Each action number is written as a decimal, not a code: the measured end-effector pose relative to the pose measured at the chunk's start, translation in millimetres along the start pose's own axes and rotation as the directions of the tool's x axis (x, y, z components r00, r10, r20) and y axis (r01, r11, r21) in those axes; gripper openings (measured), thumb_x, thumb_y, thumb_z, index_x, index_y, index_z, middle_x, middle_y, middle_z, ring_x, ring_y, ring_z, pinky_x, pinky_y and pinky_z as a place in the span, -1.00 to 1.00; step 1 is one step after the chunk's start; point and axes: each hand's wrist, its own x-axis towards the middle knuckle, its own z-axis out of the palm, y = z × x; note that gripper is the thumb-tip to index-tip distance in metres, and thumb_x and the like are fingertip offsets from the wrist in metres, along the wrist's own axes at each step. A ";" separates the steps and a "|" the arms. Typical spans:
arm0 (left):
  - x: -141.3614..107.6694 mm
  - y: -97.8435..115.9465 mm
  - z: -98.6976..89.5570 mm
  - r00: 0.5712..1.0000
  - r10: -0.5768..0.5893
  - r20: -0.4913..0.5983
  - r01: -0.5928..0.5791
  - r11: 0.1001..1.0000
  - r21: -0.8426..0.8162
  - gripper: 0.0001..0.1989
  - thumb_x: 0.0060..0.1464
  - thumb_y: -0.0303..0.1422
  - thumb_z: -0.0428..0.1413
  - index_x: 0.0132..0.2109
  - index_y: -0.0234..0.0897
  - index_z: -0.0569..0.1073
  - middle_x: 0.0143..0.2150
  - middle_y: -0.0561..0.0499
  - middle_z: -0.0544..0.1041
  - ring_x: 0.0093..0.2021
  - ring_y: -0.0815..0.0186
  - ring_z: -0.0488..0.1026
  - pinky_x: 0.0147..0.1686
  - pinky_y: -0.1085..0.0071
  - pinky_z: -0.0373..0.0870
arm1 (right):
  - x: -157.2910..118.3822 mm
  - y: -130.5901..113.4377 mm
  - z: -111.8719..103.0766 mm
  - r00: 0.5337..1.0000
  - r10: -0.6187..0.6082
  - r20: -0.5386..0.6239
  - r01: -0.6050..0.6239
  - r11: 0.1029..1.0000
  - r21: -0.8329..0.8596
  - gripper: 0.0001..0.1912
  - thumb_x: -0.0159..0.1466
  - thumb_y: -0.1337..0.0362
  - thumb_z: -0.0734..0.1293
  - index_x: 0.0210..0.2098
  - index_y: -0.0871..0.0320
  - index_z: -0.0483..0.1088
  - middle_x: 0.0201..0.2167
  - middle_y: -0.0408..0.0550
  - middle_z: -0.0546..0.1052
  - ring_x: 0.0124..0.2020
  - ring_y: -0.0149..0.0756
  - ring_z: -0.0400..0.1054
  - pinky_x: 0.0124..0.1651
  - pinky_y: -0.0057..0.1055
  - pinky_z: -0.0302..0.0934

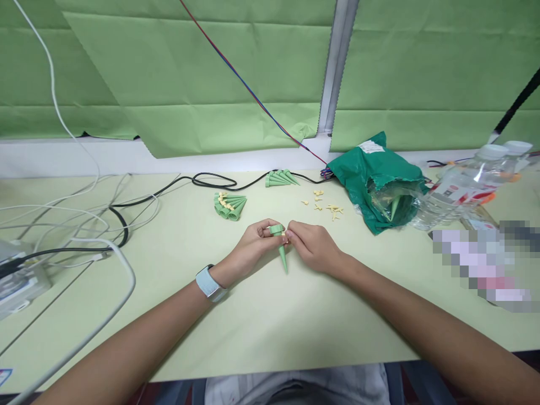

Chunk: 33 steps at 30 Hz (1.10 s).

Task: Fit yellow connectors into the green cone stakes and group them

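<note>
My left hand (261,242) is closed round the upper part of a green plastic spike (283,262), whose wide cap faces up and whose point hangs down over the table. Against the spike's side, just below the cap, my right hand (311,243) pinches a small yellow valve piece (286,236), mostly hidden by the fingers. Several green spikes with yellow pieces fitted (230,206) lie in a fanned pile beyond my left hand. Further back is a row of plain green spikes (282,178). Loose yellow pieces (334,210) are scattered beyond my right hand.
A torn green plastic bag (379,180) with another spike inside stands at the back right, beside clear bottles (464,185). Black cable (215,181) runs along the back. White cables (122,259) and a power strip (21,281) occupy the left.
</note>
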 end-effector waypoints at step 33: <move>0.4 -0.7 0.1 0.997 -0.070 0.032 0.074 0.986 -0.149 -0.81 0.04 -0.37 0.35 -0.25 -0.30 0.49 -0.31 0.04 0.50 -0.24 0.36 0.47 -0.12 0.39 0.41 | 0.2 -3.6 4.9 0.992 0.129 0.004 -0.129 0.986 0.109 -0.69 0.49 0.15 0.12 -0.37 0.09 0.20 -0.46 -0.20 0.42 -0.46 -0.37 0.20 -0.36 -0.41 -0.05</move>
